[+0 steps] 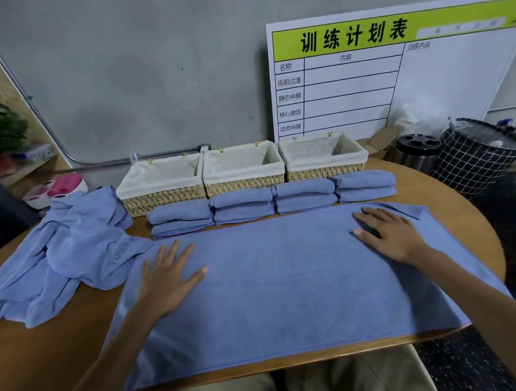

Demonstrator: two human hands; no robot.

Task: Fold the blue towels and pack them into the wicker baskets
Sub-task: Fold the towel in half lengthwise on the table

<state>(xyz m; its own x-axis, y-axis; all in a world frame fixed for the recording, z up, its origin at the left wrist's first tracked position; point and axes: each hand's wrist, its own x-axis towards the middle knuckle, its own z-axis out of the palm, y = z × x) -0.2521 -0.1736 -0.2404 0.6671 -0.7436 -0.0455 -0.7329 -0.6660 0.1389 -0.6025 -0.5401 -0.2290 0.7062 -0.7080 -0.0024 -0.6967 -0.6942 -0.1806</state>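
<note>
— Closest to the camera, what lies on the table (66,357)?

— One blue towel (277,288), spread flat across the wooden top, its stitched hem along the near edge at 6 o'clock. Both hands press on it, palms down.

— How do the fingers sit?

— The left hand (169,274) lies at about 8 o'clock on the towel with its fingers straight and fanned out, gripping nothing. The right hand (389,234) lies at about 2 o'clock near the far right corner, fingers likewise stretched flat on the cloth, holding nothing.

— And the other towels?

— A crumpled heap of unfolded towels (65,251) sits at 9 o'clock, touching the spread towel's left corner. Beyond the spread towel, towards 12 o'clock, a row of folded towels (271,200) stands in four small stacks, side by side.

— The baskets?

— Three wicker baskets (244,172) with pale cloth liners stand in a line just behind the folded stacks, close to the grey wall. No towel shows inside any of them.

— Anything else?

— A white training chart (393,73) with a green header leans on the wall at 1 o'clock; a black checked hamper (472,161) and a steel bin (416,154) stand at 2 o'clock, off the table.
</note>
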